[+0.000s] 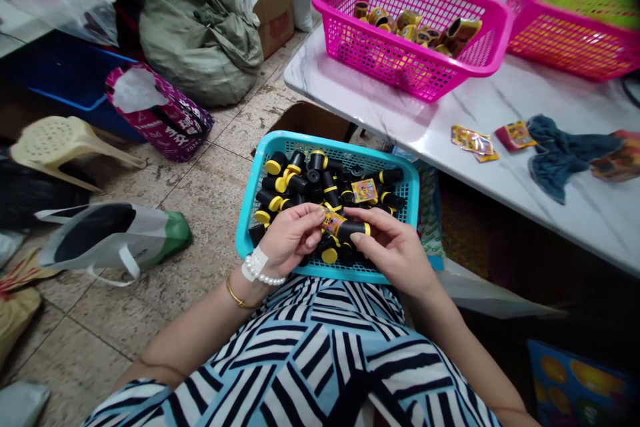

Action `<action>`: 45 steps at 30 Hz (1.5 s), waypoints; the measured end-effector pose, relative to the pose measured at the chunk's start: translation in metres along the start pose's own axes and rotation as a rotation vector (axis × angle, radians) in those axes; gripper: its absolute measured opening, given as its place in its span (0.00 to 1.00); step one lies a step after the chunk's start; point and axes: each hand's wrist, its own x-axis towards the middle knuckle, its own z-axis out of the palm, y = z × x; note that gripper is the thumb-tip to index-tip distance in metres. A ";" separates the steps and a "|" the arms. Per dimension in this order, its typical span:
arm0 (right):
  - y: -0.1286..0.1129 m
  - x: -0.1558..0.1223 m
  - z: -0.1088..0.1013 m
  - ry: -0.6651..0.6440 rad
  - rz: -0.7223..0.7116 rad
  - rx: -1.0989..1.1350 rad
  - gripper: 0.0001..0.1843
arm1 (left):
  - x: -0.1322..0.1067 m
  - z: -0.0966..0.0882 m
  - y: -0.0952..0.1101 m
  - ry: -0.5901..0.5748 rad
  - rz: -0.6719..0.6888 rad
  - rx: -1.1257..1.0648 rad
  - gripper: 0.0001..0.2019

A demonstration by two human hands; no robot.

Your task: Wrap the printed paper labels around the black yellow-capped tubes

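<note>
Both hands meet over a turquoise basket (250,203) on my lap, full of several small black bottles with yellow caps (287,183). My left hand (293,237) and my right hand (393,247) together pinch one black bottle (350,228) with a yellow-orange label (333,220) partly wrapped around it. The left fingers press the label end, and the right fingers grip the bottle's black body. A loose label (364,191) lies on top of the bottles in the basket.
A marble table (500,167) at the right carries a pink basket (415,70) holding labelled bottles, a second pink basket (570,47), loose labels (475,143) and a blue cloth (565,153). Bags (200,40), a plastic stool (65,143) and a shopping bag (110,237) crowd the floor at the left.
</note>
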 end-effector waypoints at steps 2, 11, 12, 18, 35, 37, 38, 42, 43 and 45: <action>-0.001 0.001 0.000 -0.003 -0.047 -0.100 0.19 | 0.000 -0.001 0.000 -0.004 0.003 0.018 0.15; -0.005 -0.002 0.010 0.188 -0.198 -0.234 0.12 | 0.000 -0.001 -0.001 0.001 0.023 0.140 0.16; -0.003 -0.003 0.011 0.207 -0.196 -0.233 0.11 | -0.001 -0.001 -0.002 0.014 0.028 0.163 0.17; 0.007 -0.009 0.007 0.162 -0.380 -0.324 0.14 | -0.006 -0.001 0.003 0.033 0.035 0.173 0.17; 0.010 -0.013 0.003 0.197 -0.363 -0.086 0.17 | -0.006 0.002 0.013 -0.141 0.231 0.383 0.22; 0.007 -0.010 0.005 0.153 -0.449 -0.164 0.21 | -0.006 0.001 0.018 -0.205 0.186 0.459 0.17; 0.007 -0.008 0.007 0.148 -0.490 -0.195 0.23 | -0.005 0.002 0.020 -0.208 0.174 0.482 0.16; 0.009 0.001 0.013 0.187 -0.572 -0.230 0.30 | 0.003 0.011 0.019 -0.186 0.176 0.535 0.17; 0.011 0.003 0.014 0.198 -0.573 -0.232 0.31 | 0.006 0.014 0.017 -0.185 0.182 0.529 0.17; 0.014 0.005 0.011 0.221 -0.547 -0.243 0.32 | 0.012 0.019 0.011 -0.195 0.182 0.467 0.19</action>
